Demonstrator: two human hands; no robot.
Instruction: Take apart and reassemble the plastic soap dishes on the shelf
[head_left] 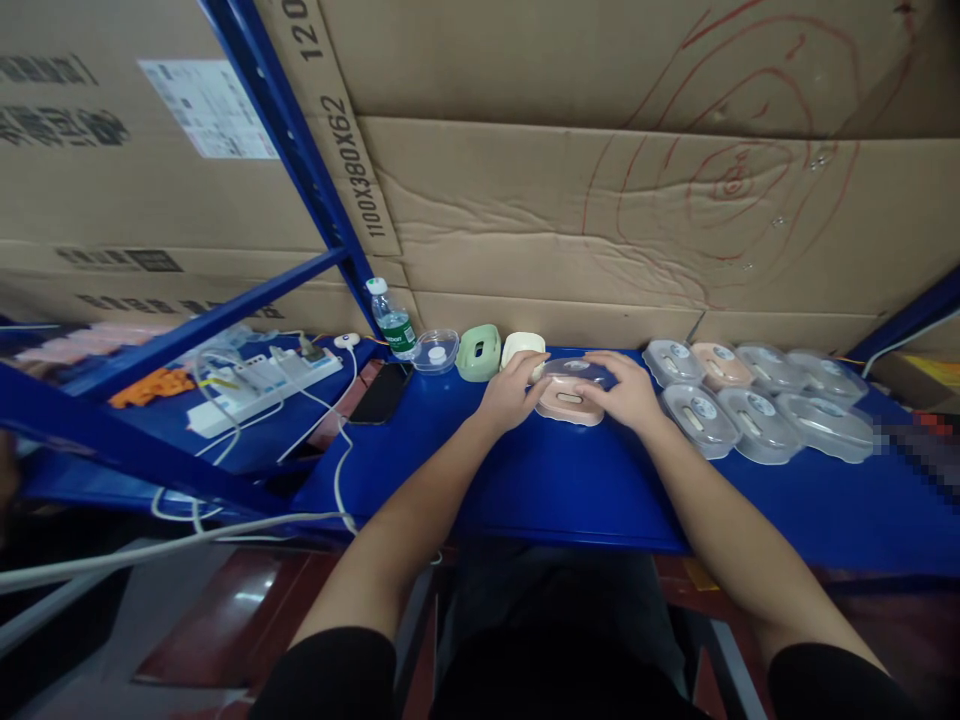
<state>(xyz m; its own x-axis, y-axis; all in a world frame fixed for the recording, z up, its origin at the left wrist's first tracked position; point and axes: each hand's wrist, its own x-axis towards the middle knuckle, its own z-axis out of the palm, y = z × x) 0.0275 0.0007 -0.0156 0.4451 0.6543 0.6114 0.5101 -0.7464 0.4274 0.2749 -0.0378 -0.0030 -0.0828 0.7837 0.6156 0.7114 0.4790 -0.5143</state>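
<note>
Nearest you are your black sleeves [334,670], with both forearms stretched over the blue table [574,500] towards 12 o'clock. A white cable [341,490] hangs over the table's edge at your 10.

Ahead of you is the pink box [568,412], resting on the table between your hands, its pale slot towards you. Your left hand [514,393] grasps it from its 9 o'clock side and your right hand [625,392] from its 3, fingers curved round and thumbs near the slot. A clear cover [576,371] lies against it on the 12 o'clock side; you cannot tell whether it is fully seated.

Taking the pink box as the clock's centre, a front row of clear tubs [760,425] stands at 3, well apart from your right hand. A black phone [381,392] lies at 9, and past it a white power strip [262,390]. Behind the front row, between 2 and 3, is a back row [772,372] with one pink tub [721,366] in it.

Just beyond your left fingers, at 11, sits a cream box [523,346]. Around 10 come a green box [478,365], a clear dish [433,354] and an upright bottle [396,330]. Farthest off, at 12 to 1, stands cardboard [487,200] marked with red rings.
</note>
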